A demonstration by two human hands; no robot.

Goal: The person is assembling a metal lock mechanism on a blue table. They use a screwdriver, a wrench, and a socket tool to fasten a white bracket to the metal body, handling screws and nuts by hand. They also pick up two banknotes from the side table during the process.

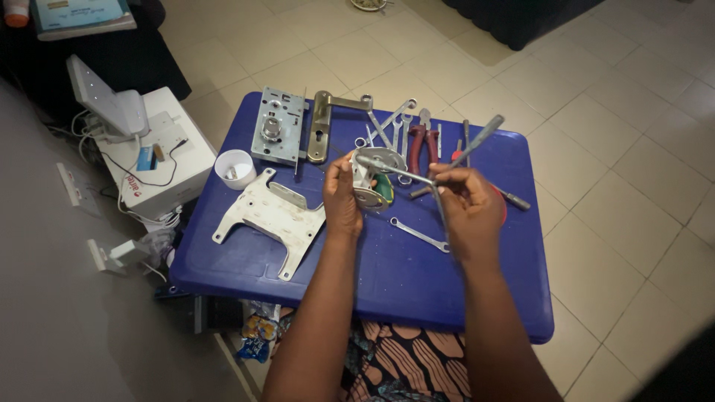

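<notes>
1. Head view: both hands were up over the middle of the blue table (417, 290), and the work looked like driving or loosening a fastener on a round lock part.
2. The left hand (342, 199) was clamped on the round metal piece (375, 177), gripping it from its nine o'clock side, with something green showing behind it.
3. The right hand (468, 205) was closed on a bent metal key (406, 173), its long arm reaching across to the piece at nine o'clock from that hand.
4. So the piece sat between the two hands, touching the left, joined to the right only through the tool.
5. My read: the next move called for a steady turn of the key while the left hand kept the piece from spinning.
6. Around them: a lock body (278, 132) and door handle (325, 119) at twelve o'clock, a grey bracket plate (272, 217) at nine, red-handled pliers (421, 145) and spanners beyond, a white cup (234, 167) by the plate.
</notes>
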